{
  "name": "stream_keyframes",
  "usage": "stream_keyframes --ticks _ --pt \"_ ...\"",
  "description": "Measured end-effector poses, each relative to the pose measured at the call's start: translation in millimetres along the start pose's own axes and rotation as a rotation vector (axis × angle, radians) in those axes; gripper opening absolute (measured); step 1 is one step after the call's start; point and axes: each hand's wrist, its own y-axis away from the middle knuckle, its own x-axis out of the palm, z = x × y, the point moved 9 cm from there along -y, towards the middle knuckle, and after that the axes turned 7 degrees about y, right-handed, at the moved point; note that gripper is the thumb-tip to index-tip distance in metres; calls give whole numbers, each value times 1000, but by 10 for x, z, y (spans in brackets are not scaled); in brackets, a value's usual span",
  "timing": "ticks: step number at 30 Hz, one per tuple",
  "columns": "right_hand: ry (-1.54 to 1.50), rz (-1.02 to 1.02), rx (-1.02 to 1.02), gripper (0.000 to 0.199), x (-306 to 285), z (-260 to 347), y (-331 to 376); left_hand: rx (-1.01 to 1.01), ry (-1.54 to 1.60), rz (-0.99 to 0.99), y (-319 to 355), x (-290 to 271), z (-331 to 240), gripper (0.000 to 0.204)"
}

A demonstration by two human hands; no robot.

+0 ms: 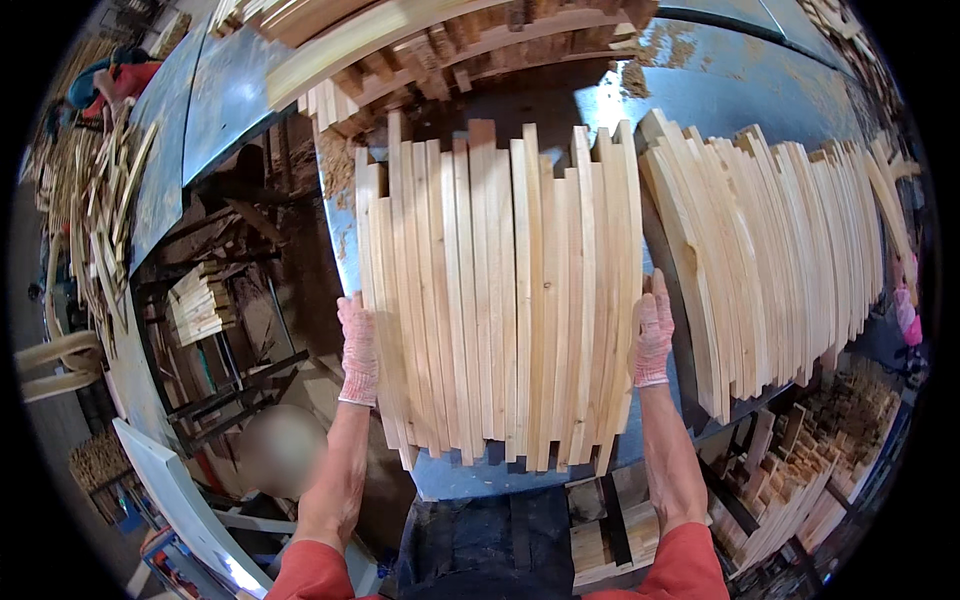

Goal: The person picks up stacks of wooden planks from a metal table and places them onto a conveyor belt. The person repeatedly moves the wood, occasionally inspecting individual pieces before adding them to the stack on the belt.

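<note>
A wide row of pale wooden strips (490, 300) lies side by side in front of me on the blue metal table (440, 482). Its far and near ends are uneven. My left hand (357, 345), in a pinkish knitted glove, rests along the row's left side; some of its fingers are hidden. Against the right side lies my right hand (654, 335), gloved alike, its fingers stretched out and pointing away from me. Both hands flank the row at about mid-length.
A second row of strips (770, 260) stands to the right, beyond a dark gap. Stacked timber (450, 50) sits across the far side. Sawdust (670, 45) covers parts of the table. At left are a black metal frame (240, 390) and loose sticks (100, 220); a person (125, 80) is farther off.
</note>
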Motion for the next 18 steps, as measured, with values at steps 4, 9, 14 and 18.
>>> stream_keyframes --ticks 4,9,14,18 --pt "-216 133 269 59 106 -157 78 -30 49 205 339 521 -204 80" --pt "-80 259 489 57 -75 -500 431 -204 14 144 844 562 -326 82" --pt "-143 368 576 64 86 -274 808 -357 191 229 1137 224 82 77" --pt "-165 266 683 65 -239 -702 1089 -412 181 181 1530 109 -111 76"
